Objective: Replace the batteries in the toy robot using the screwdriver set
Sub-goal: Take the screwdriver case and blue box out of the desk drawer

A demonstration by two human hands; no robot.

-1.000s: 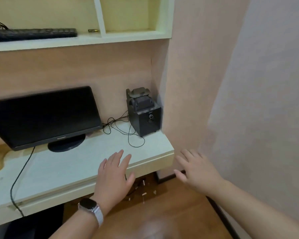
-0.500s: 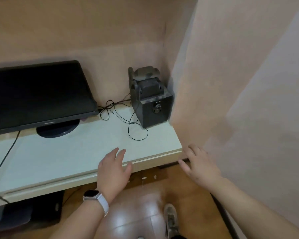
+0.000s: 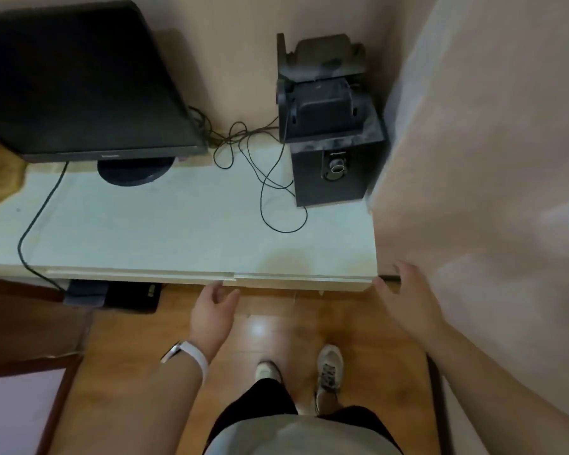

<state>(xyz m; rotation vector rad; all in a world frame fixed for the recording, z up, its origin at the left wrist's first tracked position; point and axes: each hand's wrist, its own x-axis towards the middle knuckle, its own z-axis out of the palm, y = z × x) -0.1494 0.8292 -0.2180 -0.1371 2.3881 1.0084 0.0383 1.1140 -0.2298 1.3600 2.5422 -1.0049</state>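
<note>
- White desk (image 3: 178, 224) spans the view's upper half; a black monitor (image 3: 73, 77) stands at ten o'clock and a black speaker (image 3: 332, 152) at one o'clock.
- Left hand (image 3: 212, 315), empty with fingers spread, reaches under the desk's front edge.
- Right hand (image 3: 404, 297), open and empty, hovers at three o'clock beside the wall (image 3: 490, 159).
- No toy robot or screwdriver set shows.

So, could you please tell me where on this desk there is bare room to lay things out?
The widest bare patch of the desk lies along its front edge, between the monitor cable and the looped black wire, in front of the monitor stand. A smaller patch sits in front of the speaker. The back right is crowded with tangled wires.
</note>
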